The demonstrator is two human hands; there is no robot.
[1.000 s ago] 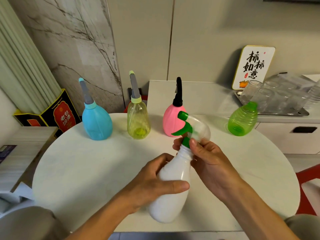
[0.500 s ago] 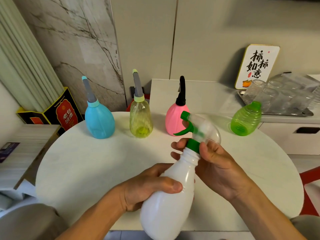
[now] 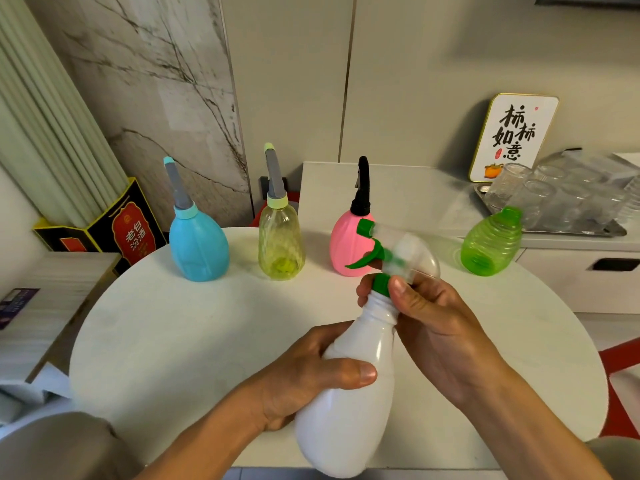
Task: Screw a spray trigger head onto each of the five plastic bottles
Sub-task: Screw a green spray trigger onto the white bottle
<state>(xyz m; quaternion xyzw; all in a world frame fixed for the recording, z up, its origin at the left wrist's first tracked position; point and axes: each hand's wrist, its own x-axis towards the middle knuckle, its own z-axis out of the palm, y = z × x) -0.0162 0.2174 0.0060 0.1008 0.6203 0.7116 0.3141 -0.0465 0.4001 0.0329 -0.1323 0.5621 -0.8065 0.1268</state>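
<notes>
Head view shows, at lower center, our left hand (image 3: 304, 379) wrapped around the white bottle (image 3: 349, 393); right hand (image 3: 440, 327) fingers pinch the green collar (image 3: 381, 284). We should keep the trigger head (image 3: 398, 252) straight while turning.

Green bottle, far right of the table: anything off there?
Yes. The green bottle leans toward the camera rather than standing, and it has no trigger head, unlike the blue bottle, yellow bottle and pink bottle.
</notes>
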